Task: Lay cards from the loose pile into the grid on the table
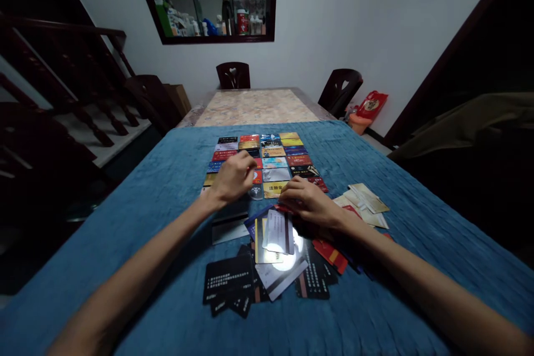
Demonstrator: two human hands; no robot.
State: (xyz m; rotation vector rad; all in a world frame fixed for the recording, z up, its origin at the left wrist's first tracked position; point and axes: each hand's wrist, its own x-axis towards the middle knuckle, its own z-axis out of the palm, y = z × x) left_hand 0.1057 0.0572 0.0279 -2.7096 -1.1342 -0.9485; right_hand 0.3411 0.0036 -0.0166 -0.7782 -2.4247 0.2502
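Plastic cards in many colours lie in neat rows on the blue cloth, among them a silver card [276,175] and a gold card [273,189]. My left hand [234,175] is over the left columns, its fingers curled together; whatever they may hold is hidden. My right hand [309,200] bends its fingers down at the gold card's right edge, and its palm hides what is under it. Below it is a loose heap with a whitish striped card [278,232] on top. Black cards with white print [228,278] fan out at the heap's lower left.
Cream and gold cards [367,200] are piled right of my right hand, and red cards [331,256] lie by my forearm. The blue cloth [167,178] covers the near table; a patterned tabletop [254,107] shows beyond. Dark chairs [233,75] stand around it.
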